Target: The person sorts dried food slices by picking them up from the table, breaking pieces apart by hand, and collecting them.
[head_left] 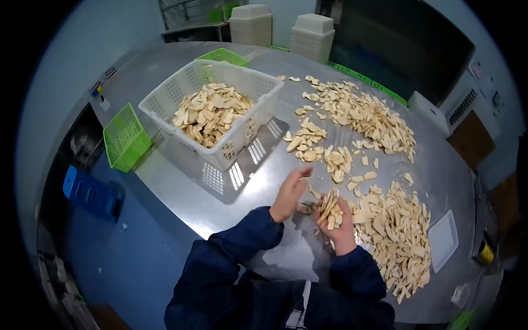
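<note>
My right hand is closed around a bundle of pale, thin dried slices, stacked roughly on edge; their exact kind I cannot make out. Just left of it, my left hand is raised above the metal table with its fingers stretched out and a little blurred, nothing visible in them. A large heap of the same slices spreads to the right of my right hand. Smaller clusters of slices lie beyond both hands.
A white perforated basket, partly filled with slices, stands at the far left on the metal table. Another heap lies at the back. Around are a green basket, a white tray and stacked white containers.
</note>
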`<state>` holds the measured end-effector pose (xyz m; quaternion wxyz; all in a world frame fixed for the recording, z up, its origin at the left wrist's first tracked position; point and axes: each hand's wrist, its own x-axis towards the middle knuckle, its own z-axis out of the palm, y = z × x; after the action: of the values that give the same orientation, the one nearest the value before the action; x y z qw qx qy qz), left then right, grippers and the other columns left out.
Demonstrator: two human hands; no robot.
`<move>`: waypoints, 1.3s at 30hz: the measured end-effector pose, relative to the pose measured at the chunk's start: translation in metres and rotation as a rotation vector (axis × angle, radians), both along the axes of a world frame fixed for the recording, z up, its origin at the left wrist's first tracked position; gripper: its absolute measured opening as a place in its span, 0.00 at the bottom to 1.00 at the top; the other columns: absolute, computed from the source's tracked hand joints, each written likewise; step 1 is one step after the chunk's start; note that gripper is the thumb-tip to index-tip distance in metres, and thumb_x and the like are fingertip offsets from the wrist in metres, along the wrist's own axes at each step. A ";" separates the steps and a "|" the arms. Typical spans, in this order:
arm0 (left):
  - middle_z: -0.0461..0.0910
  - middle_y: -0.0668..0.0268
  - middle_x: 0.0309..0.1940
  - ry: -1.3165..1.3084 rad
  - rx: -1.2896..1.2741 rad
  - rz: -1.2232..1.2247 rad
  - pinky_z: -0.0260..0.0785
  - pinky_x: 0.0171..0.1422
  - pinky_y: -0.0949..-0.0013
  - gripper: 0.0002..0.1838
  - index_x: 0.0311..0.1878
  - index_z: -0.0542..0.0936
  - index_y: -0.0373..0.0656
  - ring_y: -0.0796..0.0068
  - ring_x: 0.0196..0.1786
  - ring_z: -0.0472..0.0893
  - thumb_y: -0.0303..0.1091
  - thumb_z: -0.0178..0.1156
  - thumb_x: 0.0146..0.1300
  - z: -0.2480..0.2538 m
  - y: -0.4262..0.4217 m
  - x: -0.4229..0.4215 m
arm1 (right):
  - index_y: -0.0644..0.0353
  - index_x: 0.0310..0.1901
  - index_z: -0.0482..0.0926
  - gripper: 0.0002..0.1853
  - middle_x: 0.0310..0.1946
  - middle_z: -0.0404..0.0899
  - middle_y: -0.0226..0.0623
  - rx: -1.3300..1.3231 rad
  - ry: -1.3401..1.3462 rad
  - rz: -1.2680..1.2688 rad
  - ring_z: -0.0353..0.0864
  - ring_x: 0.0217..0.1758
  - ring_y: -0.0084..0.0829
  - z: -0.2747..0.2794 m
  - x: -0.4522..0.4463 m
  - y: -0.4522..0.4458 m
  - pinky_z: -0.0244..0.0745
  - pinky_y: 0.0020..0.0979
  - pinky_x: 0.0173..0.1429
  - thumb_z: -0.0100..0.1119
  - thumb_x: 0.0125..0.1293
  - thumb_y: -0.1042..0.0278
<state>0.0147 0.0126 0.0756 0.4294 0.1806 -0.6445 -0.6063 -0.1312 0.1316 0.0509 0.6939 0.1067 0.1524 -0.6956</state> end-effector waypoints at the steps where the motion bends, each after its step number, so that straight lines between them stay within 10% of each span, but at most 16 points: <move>1: 0.71 0.59 0.54 0.114 0.189 -0.003 0.62 0.60 0.68 0.22 0.61 0.67 0.41 0.68 0.56 0.70 0.43 0.45 0.71 -0.007 -0.014 0.008 | 0.60 0.49 0.75 0.16 0.44 0.79 0.39 0.005 0.044 0.021 0.77 0.48 0.37 0.005 0.000 -0.017 0.75 0.40 0.50 0.52 0.64 0.60; 10: 0.75 0.68 0.33 0.406 0.571 0.109 0.66 0.42 0.73 0.24 0.56 0.70 0.42 0.79 0.36 0.73 0.53 0.43 0.71 -0.065 -0.074 0.021 | 0.68 0.63 0.55 0.33 0.60 0.64 0.52 -0.373 0.586 0.107 0.69 0.61 0.46 0.168 0.060 -0.268 0.65 0.58 0.63 0.47 0.68 0.49; 12: 0.75 0.68 0.34 0.414 0.590 0.010 0.66 0.37 0.75 0.26 0.58 0.68 0.42 0.80 0.33 0.73 0.53 0.39 0.72 -0.075 -0.081 0.025 | 0.69 0.62 0.59 0.30 0.62 0.63 0.50 -0.023 0.901 -0.095 0.67 0.63 0.44 0.185 0.076 -0.279 0.69 0.52 0.60 0.49 0.68 0.52; 15: 0.74 0.67 0.35 0.357 0.614 -0.037 0.62 0.29 0.81 0.29 0.61 0.66 0.39 0.82 0.31 0.73 0.55 0.36 0.72 -0.058 -0.074 0.030 | 0.71 0.59 0.63 0.27 0.60 0.66 0.48 -0.339 1.199 -0.044 0.69 0.61 0.41 0.169 0.059 -0.239 0.71 0.45 0.57 0.51 0.68 0.57; 21: 0.72 0.67 0.37 0.339 0.694 -0.089 0.58 0.26 0.83 0.29 0.63 0.63 0.40 0.84 0.31 0.70 0.54 0.38 0.72 -0.046 -0.070 0.025 | 0.58 0.42 0.79 0.12 0.28 0.80 0.40 -0.313 2.562 0.439 0.81 0.33 0.38 0.063 -0.002 -0.121 0.76 0.34 0.39 0.56 0.57 0.64; 26: 0.71 0.67 0.39 0.343 0.691 -0.206 0.61 0.29 0.82 0.30 0.66 0.61 0.42 0.83 0.32 0.71 0.55 0.39 0.71 -0.053 -0.066 0.020 | 0.60 0.34 0.74 0.10 0.23 0.79 0.42 -0.196 2.825 0.732 0.80 0.27 0.45 0.028 0.034 -0.050 0.74 0.41 0.30 0.55 0.56 0.62; 31: 0.66 0.61 0.55 0.375 0.788 -0.284 0.63 0.59 0.63 0.32 0.70 0.55 0.45 0.70 0.56 0.68 0.54 0.41 0.70 -0.052 -0.056 0.021 | 0.62 0.32 0.71 0.12 0.19 0.77 0.44 -0.037 2.797 0.628 0.80 0.27 0.46 0.043 0.029 -0.056 0.73 0.42 0.30 0.56 0.56 0.61; 35: 0.58 0.58 0.66 0.506 1.060 -0.545 0.59 0.66 0.54 0.32 0.73 0.50 0.50 0.63 0.65 0.64 0.54 0.39 0.71 -0.045 -0.036 0.022 | 0.61 0.44 0.75 0.22 0.24 0.80 0.43 0.008 2.594 0.529 0.80 0.30 0.47 0.085 0.012 -0.062 0.74 0.40 0.35 0.63 0.56 0.52; 39: 0.64 0.60 0.63 0.472 1.195 -0.553 0.60 0.67 0.54 0.27 0.70 0.57 0.53 0.65 0.65 0.65 0.52 0.37 0.72 -0.058 -0.029 0.015 | 0.63 0.56 0.72 0.26 0.47 0.77 0.51 0.070 2.626 -0.365 0.79 0.44 0.47 0.193 -0.037 -0.035 0.73 0.38 0.51 0.55 0.64 0.51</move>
<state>0.0300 -0.0160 0.0179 0.2151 0.0788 -0.1126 -0.9669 -0.1680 0.0965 0.2436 -0.0738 -0.6044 0.7070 -0.3596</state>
